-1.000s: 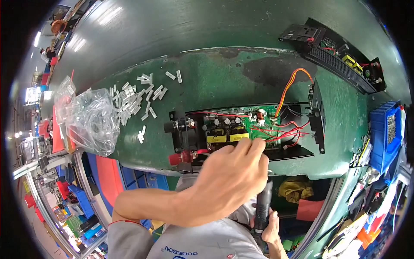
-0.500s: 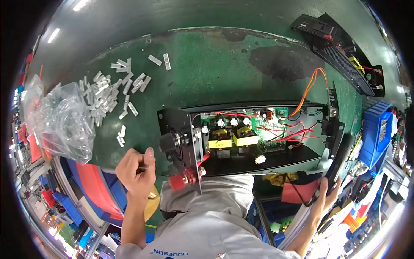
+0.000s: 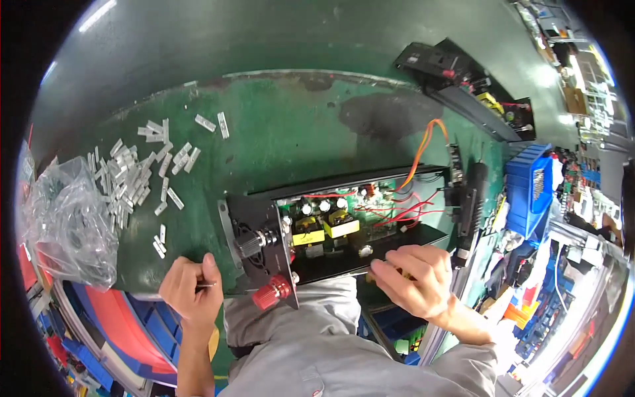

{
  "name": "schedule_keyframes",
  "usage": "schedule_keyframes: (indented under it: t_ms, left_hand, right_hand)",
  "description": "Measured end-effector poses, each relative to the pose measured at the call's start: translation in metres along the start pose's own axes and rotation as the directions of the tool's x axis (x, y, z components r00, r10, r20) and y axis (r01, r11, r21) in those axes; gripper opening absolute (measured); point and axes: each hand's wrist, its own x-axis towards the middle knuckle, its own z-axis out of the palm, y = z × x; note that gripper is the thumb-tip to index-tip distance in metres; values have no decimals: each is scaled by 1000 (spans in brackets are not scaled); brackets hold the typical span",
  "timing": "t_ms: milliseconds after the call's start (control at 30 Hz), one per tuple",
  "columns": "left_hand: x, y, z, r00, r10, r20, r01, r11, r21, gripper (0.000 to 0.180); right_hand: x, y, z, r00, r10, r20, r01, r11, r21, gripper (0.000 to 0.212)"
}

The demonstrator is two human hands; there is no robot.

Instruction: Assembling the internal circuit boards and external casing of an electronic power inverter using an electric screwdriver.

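Note:
An electronics unit lies in a black metal case (image 3: 390, 247), with a green circuit board (image 3: 380, 195) and two yellow-wrapped transformers (image 3: 341, 229) showing. Its end panel (image 3: 246, 205) at the left carries a black terminal knob (image 3: 250, 245) and a red terminal knob (image 3: 270, 294). My left hand (image 3: 190, 291) is closed left of this panel, a tiny thin piece poking out between thumb and fingers. My right hand (image 3: 420, 281) is loosely curled at the case's front edge, fingers apart, holding nothing visible. Beside the case's right end lies a black electric screwdriver (image 3: 471, 208).
Small silvery metal strips (image 3: 135, 175) are heaped on the green table (image 3: 278, 119), beside a clear plastic bag (image 3: 66, 218). A second black unit (image 3: 469, 92) stands at the back right. A blue bin (image 3: 529, 188) sits at the right edge. Orange wires (image 3: 423, 145) arch above the case.
My right hand has let go of the black electric screwdriver, which now lies beside the case, and has moved left to the front edge. My left hand stays closed. The whole view has shifted.

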Motion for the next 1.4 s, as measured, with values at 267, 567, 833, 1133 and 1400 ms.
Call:
schedule_keyframes:
  t_ms: [267, 567, 833, 1133, 1400]
  left_hand:
    - [-6, -2, -5, 998, 47, -28, -45, 998, 52, 39]
    - [-5, -4, -4, 998, 43, -47, -42, 999, 5, 39]
    - [3, 11, -7, 991, 84, -102, -79, 996, 51, 40]
    - [10, 25, -17, 995, 88, -46, -80, 986, 148, 35]
    - [14, 33, -6, 997, 45, -69, -29, 975, 218, 41]
  right_hand:
    - [22, 3, -1, 984, -172, 45, 175, 983, -58, 46]
    - [77, 4, -57, 964, -254, -76, 251, 967, -39, 27]
    - [122, 80, -95, 886, -273, -376, 157, 938, -310, 34]
    - [132, 186, -107, 881, -197, -429, 2, 911, -413, 23]
    - [157, 346, -90, 926, 3, -378, -146, 926, -349, 30]
